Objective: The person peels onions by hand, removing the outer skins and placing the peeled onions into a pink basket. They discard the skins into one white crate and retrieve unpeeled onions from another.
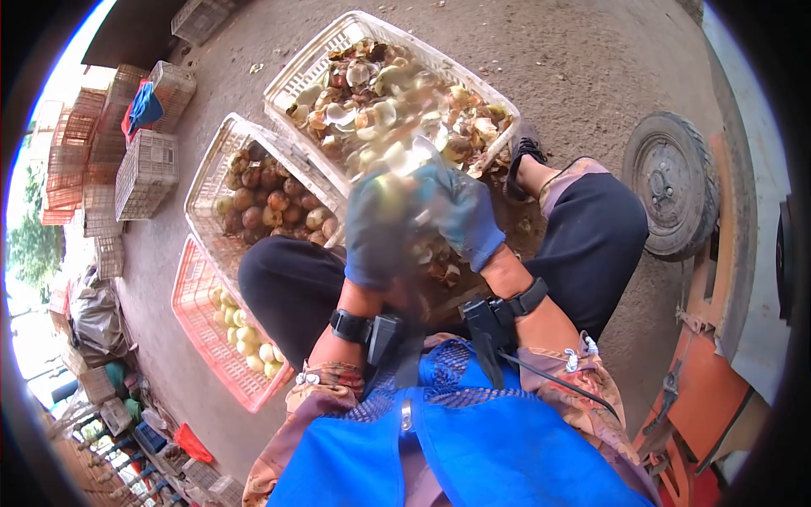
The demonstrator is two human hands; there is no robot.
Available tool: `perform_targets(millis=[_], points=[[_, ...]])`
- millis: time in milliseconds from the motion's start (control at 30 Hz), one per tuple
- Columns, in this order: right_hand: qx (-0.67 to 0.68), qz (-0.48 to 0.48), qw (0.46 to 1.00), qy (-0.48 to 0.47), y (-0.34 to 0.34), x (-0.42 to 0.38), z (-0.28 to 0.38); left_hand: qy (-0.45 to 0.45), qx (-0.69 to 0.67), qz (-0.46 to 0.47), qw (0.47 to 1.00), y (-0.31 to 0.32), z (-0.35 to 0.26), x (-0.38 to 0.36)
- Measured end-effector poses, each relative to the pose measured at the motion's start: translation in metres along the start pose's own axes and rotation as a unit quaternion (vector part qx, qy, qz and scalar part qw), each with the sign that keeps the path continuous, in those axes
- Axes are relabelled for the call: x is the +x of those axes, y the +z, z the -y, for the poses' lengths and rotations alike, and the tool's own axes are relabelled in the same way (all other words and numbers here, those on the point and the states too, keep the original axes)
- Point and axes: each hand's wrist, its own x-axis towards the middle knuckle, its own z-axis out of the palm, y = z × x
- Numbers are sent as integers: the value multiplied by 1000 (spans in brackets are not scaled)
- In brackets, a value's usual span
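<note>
My left hand [376, 224], in a grey-blue work glove, is closed around a pale yellow-green round fruit [390, 196]. Motion blurs the fruit and the fingers. Close beside it, my gloved right hand [465, 211] is closed on a light blade-like tool [427, 152], whose tip points up and away; its handle is hidden in the glove. Both hands are above the near edge of a white crate [393, 27] heaped with peel pieces [367, 106].
Left of my hands, a white crate [207, 160] holds brown unpeeled fruit [270, 198]. A pink crate [196, 325] has pale peeled fruit [245, 334]. A wheel [672, 186] stands at right. Stacked crates [148, 173] are far left.
</note>
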Motion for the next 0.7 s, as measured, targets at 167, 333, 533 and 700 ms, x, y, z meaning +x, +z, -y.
perform_targets(millis=[167,333,533,700], points=[[-86,-19,994,-57,8,-3,12,-29,-75,-22,997,5,-1,-1],[-201,2,980,5,8,-3,17,-62,-10,33,998,-2,2,-1],[-263,-21,965,-8,3,5,14,-341,-538,-29,770,2,-21,0],[-288,-137,946,51,-21,22,-8,-306,-576,1,758,3,0,-11]])
